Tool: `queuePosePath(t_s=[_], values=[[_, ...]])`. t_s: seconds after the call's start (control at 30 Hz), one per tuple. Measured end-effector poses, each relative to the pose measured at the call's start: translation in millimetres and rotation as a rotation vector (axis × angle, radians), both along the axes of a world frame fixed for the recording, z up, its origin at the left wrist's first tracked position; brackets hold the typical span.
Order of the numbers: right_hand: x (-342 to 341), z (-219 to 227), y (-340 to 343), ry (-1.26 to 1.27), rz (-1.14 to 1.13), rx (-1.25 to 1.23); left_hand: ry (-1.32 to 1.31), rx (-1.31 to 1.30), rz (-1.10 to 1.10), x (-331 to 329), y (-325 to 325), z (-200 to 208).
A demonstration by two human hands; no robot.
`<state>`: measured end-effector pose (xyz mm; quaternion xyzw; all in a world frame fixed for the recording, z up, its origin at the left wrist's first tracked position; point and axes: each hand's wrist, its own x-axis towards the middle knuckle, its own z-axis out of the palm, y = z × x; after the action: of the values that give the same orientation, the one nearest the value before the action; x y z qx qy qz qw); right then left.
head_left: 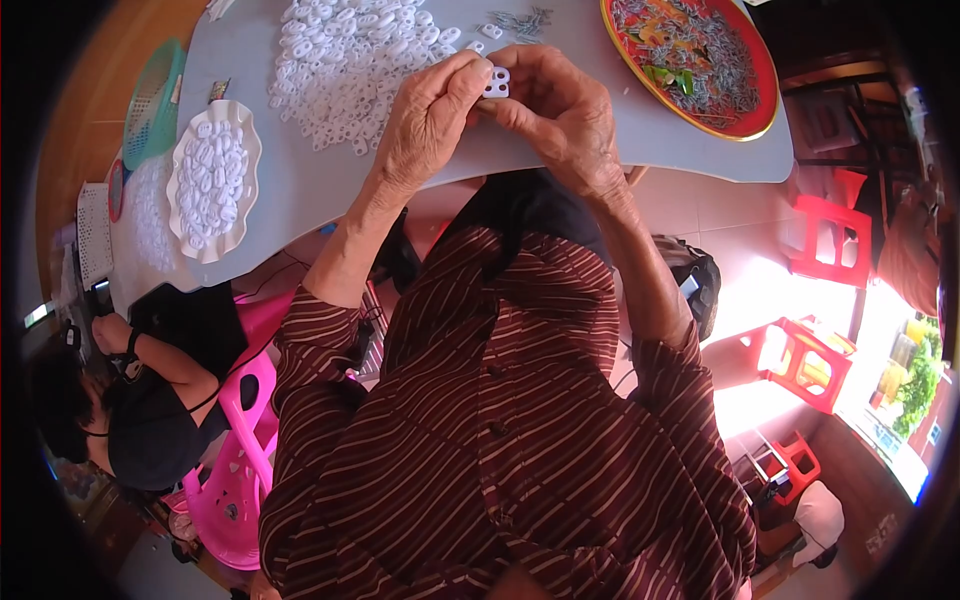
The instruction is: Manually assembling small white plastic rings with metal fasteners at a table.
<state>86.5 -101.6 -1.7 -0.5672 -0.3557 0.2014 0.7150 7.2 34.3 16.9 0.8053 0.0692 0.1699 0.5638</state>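
Observation:
Above the near edge of the grey table [300,190], my left hand [428,118] and my right hand [562,112] meet around a small white plastic piece with several round holes [497,84]. The left thumb and fingers pinch its left side. My right thumb and curled fingers close on it from the other side; some fingertips are hidden. Just beyond and to the left spreads a heap of white oval plastic pieces [340,60], with smaller ones nearer me. Another white piece [492,31] lies beyond my hands, beside a few loose screws [525,20].
At the right stands a round red tray [762,108] full of screws. A white scalloped dish [212,254] of oval pieces sits at the left, near a green basket [150,110]. A person [150,410] sits lower left by a pink chair [225,510]. Red stools [835,240] stand at the right.

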Motion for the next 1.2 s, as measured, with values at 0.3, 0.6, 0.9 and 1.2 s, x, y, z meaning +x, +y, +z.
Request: queuePosePath(t_s=[0.3, 0.6, 0.9, 1.2], values=[[-1.1, -1.7, -0.4, -0.082, -0.065, -0.027, -0.056, 0.021, -0.015, 0.3, 0.0, -5.6], [-4.6, -2.4, 0.6, -0.281, -0.171, -0.067, -0.017, -0.016, -0.074, -1.3, 2.7, -4.5], [-7.9, 5.5, -3.2, -0.354, -0.183, -0.107, 0.051, -0.023, -0.128, -3.9, 3.8, 1.2], [-8.2, 3.4, -1.6, -0.432, -0.247, -0.169, 0.061, -0.045, -0.073, -1.0, 3.2, 0.9]])
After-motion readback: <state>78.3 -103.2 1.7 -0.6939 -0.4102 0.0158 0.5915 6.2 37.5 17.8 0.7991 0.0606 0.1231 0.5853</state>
